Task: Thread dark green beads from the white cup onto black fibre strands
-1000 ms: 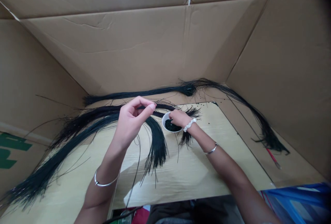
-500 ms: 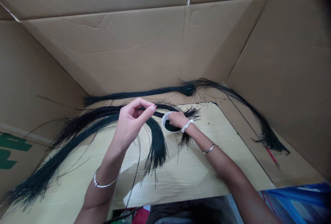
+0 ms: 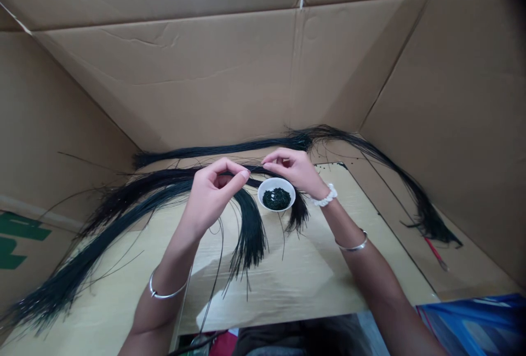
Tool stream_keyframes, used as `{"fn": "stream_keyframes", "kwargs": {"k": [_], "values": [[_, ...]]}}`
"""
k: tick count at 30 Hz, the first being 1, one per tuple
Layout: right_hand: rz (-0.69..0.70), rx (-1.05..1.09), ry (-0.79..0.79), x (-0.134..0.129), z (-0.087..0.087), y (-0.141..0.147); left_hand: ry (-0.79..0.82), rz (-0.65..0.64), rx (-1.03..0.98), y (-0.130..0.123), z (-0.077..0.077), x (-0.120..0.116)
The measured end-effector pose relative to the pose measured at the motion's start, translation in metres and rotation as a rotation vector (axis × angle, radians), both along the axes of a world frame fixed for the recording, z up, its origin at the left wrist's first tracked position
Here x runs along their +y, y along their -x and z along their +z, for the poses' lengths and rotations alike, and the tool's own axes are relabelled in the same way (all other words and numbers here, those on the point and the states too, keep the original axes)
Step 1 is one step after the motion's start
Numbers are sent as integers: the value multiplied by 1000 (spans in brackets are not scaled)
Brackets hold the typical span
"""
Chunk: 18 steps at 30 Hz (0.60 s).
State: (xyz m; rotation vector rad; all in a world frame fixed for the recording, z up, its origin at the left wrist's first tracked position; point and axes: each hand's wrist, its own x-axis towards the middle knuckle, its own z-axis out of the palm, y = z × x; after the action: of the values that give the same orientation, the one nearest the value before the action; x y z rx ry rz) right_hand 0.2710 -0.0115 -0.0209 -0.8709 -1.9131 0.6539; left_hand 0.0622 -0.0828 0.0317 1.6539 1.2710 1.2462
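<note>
Green strand bundle (image 3: pixel 123 227): on the table (image 3: pixel 329 268); its long axis climbs from lower left, passes behind the left hand, then bends — the right-hand tips point towards the person.
Darker bundle (image 3: pixel 139 186): just beyond, roughly alongside; its right end lies past the bowl.
Left hand (image 3: pixel 209 194): thumb and forefinger closed in a pinch; something tiny at the tips, too small to tell.
Pinch to pinch: the step seems to be close fingertip work, and the next move likely calls for a steady left hand — and fine aim from the right.
White bowl (image 3: pixel 276 182): upright, facing up, dark bits (image 3: pixel 276 199) inside; round, without a long axis.
Right hand (image 3: pixel 299 171): pinched near the left fingertips; its hold cannot be told.
</note>
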Motion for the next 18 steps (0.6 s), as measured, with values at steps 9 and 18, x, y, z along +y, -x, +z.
{"fn": "stream_keyframes", "kwargs": {"k": [9, 18], "values": [[-17, 187, -329, -29, 19, 6, 13, -12, -17, -1, 0, -2], [7, 186, -419, -30, 19, 6, 26, -20, -11, -1, 0, -2]]}}
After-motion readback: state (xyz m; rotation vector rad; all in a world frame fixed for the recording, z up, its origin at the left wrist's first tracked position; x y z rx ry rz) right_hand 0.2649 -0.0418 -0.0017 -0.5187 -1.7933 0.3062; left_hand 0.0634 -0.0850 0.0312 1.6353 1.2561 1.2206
